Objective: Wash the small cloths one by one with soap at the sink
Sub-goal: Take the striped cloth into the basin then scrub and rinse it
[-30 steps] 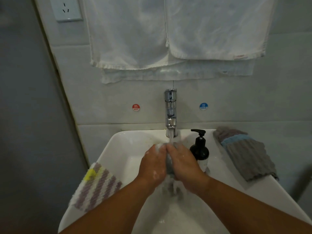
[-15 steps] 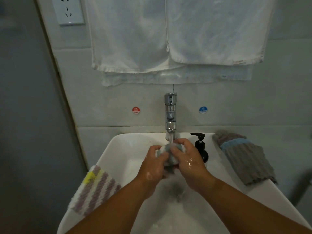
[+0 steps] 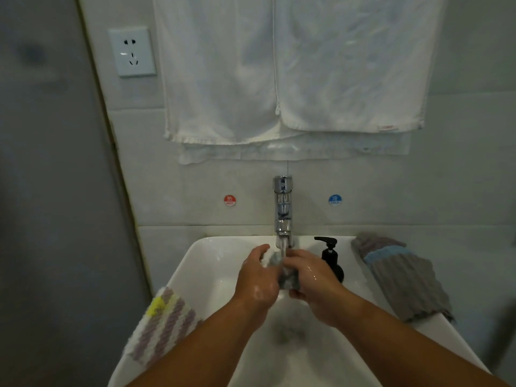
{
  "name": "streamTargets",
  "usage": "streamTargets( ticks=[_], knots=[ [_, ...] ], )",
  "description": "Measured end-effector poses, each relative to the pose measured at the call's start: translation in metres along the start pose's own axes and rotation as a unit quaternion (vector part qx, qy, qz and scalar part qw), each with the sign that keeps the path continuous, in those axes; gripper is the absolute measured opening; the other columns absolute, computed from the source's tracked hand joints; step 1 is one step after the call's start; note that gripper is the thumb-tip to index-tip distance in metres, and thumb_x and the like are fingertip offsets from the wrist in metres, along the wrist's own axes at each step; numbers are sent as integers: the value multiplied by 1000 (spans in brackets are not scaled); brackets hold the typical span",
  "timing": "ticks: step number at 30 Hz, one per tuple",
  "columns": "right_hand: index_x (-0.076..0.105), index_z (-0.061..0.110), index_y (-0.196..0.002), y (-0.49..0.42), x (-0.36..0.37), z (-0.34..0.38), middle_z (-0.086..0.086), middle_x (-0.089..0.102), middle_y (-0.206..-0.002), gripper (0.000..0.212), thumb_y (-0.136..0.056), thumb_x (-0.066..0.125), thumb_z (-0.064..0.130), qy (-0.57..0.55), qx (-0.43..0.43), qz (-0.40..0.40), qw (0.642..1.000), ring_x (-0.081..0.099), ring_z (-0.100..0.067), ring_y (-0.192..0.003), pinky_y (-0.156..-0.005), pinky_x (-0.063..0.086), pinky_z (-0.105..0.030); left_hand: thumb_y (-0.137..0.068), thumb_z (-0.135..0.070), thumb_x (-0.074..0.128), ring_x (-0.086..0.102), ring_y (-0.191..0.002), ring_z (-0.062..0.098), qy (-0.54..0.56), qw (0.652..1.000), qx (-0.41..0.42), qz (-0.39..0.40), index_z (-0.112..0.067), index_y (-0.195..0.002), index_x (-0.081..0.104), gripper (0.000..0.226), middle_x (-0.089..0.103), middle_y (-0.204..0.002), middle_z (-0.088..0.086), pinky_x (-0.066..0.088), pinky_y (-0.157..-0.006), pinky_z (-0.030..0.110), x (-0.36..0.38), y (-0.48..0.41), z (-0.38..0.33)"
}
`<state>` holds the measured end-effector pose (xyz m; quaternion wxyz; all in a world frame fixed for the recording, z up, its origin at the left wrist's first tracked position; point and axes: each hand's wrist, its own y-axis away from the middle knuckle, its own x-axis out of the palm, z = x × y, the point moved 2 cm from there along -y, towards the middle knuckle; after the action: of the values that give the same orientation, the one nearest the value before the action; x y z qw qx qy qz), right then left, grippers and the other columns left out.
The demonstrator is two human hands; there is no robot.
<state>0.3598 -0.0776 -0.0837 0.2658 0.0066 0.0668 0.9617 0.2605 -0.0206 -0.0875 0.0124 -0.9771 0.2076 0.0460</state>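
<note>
Over sink's (image 3: 212, 263) left edge: striped cloth (image 3: 164, 322), draped. Mid-basin under running tap (image 3: 283, 208): left hand (image 3: 258, 277) and right hand (image 3: 312, 280) both curled tight round bunched grey cloth (image 3: 289, 276), squeezed between palms. Right of hands: soap bottle (image 3: 331, 258); ribbed grey cloth (image 3: 399, 280) on right edge.

Faucet (image 3: 283, 210) above hands (image 3: 287, 277); soap dispenser (image 3: 331, 258) crowds right; basin (image 3: 206, 263) left open.
</note>
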Motion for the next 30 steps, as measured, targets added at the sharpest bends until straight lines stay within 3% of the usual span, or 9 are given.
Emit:
streamTargets(
  ticks=[5, 9, 12, 15, 18, 21, 24, 28, 30],
  knots=[
    [63, 28, -110, 3, 8, -6, -3, 69, -105, 13, -104, 52, 29, 35, -88, -21, 995, 68, -19, -96, -66, 55, -28, -107, -39, 45, 69, -93, 16, -90, 994, 38, -54, -21, -122, 57, 26, 69, -106, 2, 60, -78, 28, 6, 0, 10],
    [65, 16, -106, -3, 5, -12, -6, 69, -105, 26, -106, 45, 33, 129, -113, -54, 984, 68, -24, -96, -86, 58, -43, -106, -33, 48, 66, -92, 10, -252, 963, 93, -34, -22, -113, 60, 17, 66, -103, -4, 57, -81, 23, 11, 0, 14],
    [66, 11, -109, -4, 4, -8, -5, 70, -103, 30, -108, 42, 30, 192, -96, -69, 974, 66, -16, -87, -80, 55, -29, -108, -33, 46, 63, -94, 8, -326, 937, 120, -32, -24, -117, 64, 22, 66, -107, -6, 51, -88, 19, 15, 0, 8],
    [70, 19, -91, -6, 5, -14, -2, 72, -89, 47, -105, 40, 52, 129, -81, -64, 986, 70, -15, -83, -84, 59, -37, -108, -49, 26, 63, -90, 12, -218, 974, 41, -43, -26, -98, 63, 45, 66, -97, -3, 51, -96, 28, 18, 5, 4],
    [66, 27, -86, -5, 9, -17, -2, 72, -91, 45, -101, 40, 60, 88, -30, -50, 994, 71, -19, -85, -80, 60, -36, -105, -57, 24, 68, -99, 20, -103, 993, -49, -42, -24, -98, 62, 51, 66, -100, -2, 54, -97, 33, 15, 4, 12],
    [60, 27, -100, -8, 6, -18, -7, 68, -102, 22, -102, 53, 47, 35, -37, -18, 999, 70, -22, -89, -74, 61, -35, -107, -42, 41, 71, -98, 26, -10, 999, -25, -38, -23, -98, 66, 32, 73, -106, 7, 60, -91, 50, 7, -2, 20],
    [59, 27, -113, -12, 2, -24, -11, 68, -112, 19, -96, 67, 28, -17, -24, 16, 999, 72, -28, -95, -79, 62, -40, -103, -20, 54, 67, -105, 27, 38, 998, -26, -45, -28, -109, 64, 14, 66, -117, 4, 59, -93, 47, -3, -3, 19],
    [65, 17, -119, -15, 1, -28, -15, 71, -112, 28, -92, 71, 13, -70, -19, 28, 997, 75, -29, -93, -75, 62, -37, -97, 1, 54, 62, -115, 29, 98, 995, -12, -16, -25, -137, 53, 48, 57, -132, 3, 55, -101, 43, -5, 2, 13],
    [68, 16, -114, -13, -1, -27, -13, 73, -107, 19, -95, 68, 14, -74, -47, 4, 996, 75, -26, -90, -72, 63, -35, -99, -1, 52, 61, -118, 27, 94, 996, -7, 0, -23, -143, 50, 48, 56, -135, 3, 54, -101, 40, -5, 6, 10]
  ],
)
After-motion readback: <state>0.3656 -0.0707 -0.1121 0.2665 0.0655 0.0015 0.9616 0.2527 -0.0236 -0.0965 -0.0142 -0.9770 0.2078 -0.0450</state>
